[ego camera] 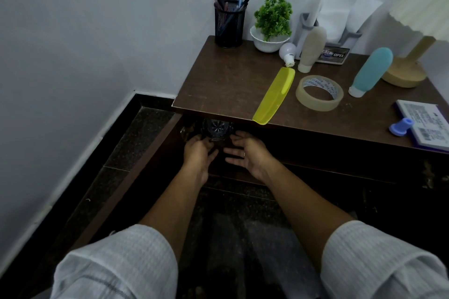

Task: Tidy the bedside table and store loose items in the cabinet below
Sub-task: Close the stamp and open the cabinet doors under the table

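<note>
Down below the front edge of the bedside table [218,80], both hands reach into the dark open cabinet [315,153], where a cut-pattern clear glass [217,128] sits just under the tabletop's front left corner. The left hand [198,150] is curled at the glass's lower left side, its fingertips seeming to touch it, though the shadow makes it impossible to tell whether it truly grips. The right hand [245,153] is spread open, palm turned toward the glass, fingers loose and holding nothing, just beside the glass on its right. On the tabletop, a yellow comb [274,96] lies diagonally with one end overhanging the front edge. Next to it on the right rests a roll of clear tape [319,92], flat on its side. A white light bulb [288,52] lies behind the comb's far end, beside a beige squeeze tube [311,48] standing cap-down. A blue squeeze tube [371,71] leans near the wooden lamp base [405,73] toward the right edge. Along the back edge stand a black mesh pen holder [229,24], a small green plant in a white bowl [271,31] and a grey holder with papers [332,26]. At the front right corner lies a stamp pad [425,124] with a blue-handled stamp [401,126] against it.
</note>
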Demonstrator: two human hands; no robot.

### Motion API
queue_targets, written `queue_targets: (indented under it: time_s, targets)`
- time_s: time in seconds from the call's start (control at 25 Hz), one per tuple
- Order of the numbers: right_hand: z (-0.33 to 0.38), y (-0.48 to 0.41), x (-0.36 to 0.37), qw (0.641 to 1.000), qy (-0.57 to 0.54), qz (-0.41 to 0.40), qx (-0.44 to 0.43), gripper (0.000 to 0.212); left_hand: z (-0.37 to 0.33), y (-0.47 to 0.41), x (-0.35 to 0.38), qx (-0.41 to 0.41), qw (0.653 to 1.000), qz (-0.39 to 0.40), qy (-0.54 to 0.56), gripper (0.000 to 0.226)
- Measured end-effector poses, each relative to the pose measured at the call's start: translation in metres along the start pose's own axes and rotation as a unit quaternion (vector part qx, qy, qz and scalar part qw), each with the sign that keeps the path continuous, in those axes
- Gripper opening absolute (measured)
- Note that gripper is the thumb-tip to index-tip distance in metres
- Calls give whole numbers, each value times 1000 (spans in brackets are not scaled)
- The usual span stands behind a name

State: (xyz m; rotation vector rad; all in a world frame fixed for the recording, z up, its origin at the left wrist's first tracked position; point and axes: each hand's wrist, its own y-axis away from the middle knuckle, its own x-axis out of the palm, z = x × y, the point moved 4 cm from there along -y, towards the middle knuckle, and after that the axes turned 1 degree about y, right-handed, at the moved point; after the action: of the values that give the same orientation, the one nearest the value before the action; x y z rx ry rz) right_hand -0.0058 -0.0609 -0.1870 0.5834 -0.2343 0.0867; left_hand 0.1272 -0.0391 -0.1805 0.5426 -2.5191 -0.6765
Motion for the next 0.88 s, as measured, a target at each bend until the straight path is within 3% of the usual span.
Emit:
queue_targets:
  time_s: [0.32, 0.48, 0.72, 0.88]
  targets:
    - [0, 0, 0, 996, 57, 70, 0, 52, 0, -10, -3, 16, 998, 39, -53, 66]
    - [1, 3, 1, 995, 66, 75, -8, 53, 2, -9, 0, 14, 998, 20, -59, 56]
    - [5, -2, 3, 995, 66, 75, -13, 54, 3, -7, 4, -10, 993, 77, -92, 69]
    - [2, 2, 0, 995, 83, 56, -11, 53, -1, 2, 9, -7, 990, 64, -123, 55]
